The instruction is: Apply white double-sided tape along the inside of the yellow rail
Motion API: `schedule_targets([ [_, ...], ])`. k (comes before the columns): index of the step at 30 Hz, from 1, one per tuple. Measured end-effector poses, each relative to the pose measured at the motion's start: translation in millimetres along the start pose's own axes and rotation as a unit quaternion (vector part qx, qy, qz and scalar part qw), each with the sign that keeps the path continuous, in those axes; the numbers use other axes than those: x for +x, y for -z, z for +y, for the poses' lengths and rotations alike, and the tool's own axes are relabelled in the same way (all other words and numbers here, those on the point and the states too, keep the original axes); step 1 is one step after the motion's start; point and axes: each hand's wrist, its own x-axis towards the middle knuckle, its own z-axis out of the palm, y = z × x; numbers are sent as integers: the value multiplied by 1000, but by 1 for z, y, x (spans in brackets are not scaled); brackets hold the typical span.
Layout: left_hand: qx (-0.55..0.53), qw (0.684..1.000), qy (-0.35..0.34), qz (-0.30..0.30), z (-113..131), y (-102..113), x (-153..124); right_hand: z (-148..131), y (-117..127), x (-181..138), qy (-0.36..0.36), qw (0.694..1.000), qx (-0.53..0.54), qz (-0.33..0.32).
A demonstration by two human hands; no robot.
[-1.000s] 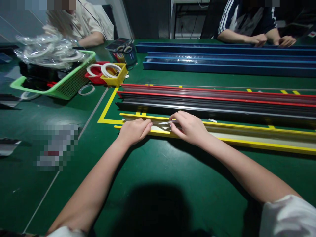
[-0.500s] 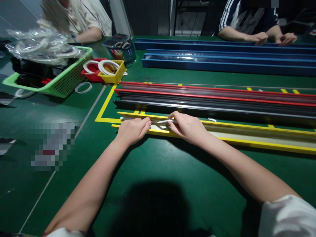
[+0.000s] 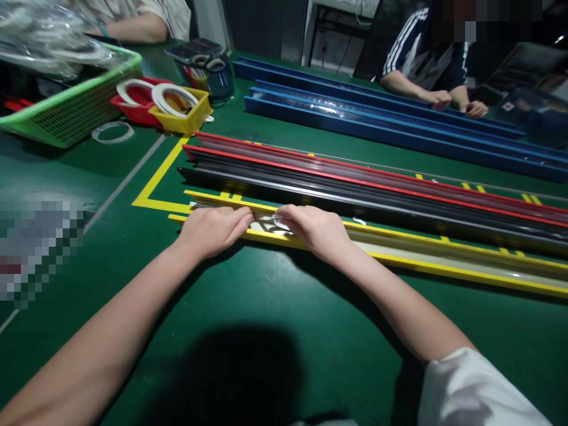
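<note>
Left hand: the left hand [image 3: 213, 229] lies over the near end of the yellow-edged channel [image 3: 421, 260], fingers curled, thumb along the index finger; whether it pinches anything cannot be told, as the fingertips are mostly hidden.
Right hand: the right hand [image 3: 317, 231], just beside it, appears to pinch a thin white strip [image 3: 268, 219] between thumb and index finger; the other fingers are folded.
White strip: located in the gap between the two hands, above the channel's pale inside; looks twisted, its ends hidden.
Yellow-edged channel: rests on the green surface [image 3: 266, 307], nearest the person, running off to the right.
Neighbours: black profile [image 3: 310, 195] just beyond the channel, red-edged profile [image 3: 355, 177] behind that, blue profiles [image 3: 355, 115] farther off.
Risk, strip: could crease or tear if the right hand pulls at a sharp angle; the twist would be the likely cause.
Risk, grip: a thin strip could slip from the fingertips, as so little of it seems to be held.
Risk, channel: could slide or turn into the black profile if the left hand bears down unevenly; no clamp is seen.
Risk, stray scrap: a white scrap [image 3: 359, 221] lies by the channel's far edge, near the right hand; a brushing wrist could drag it inside.
</note>
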Motion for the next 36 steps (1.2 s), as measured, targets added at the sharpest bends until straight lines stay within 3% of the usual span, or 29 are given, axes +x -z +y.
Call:
schedule_targets([
  [10,10,998,-6,-54,6,17,13,11,14,5,24,990,133,-27],
  [13,25,999,0,-48,10,16,17,23,22,3,84,981,150,-88],
  [17,-11,1000,-6,-24,9,10,15,31,24,-4,95,976,179,-79],
  [21,-37,999,16,-12,9,8,12,28,18,-11,103,983,127,-86],
  [27,-55,998,21,-24,11,10,13,27,14,-16,103,993,23,-47],
  [36,-46,998,15,-28,12,10,12,27,14,-19,101,994,-33,-20],
])
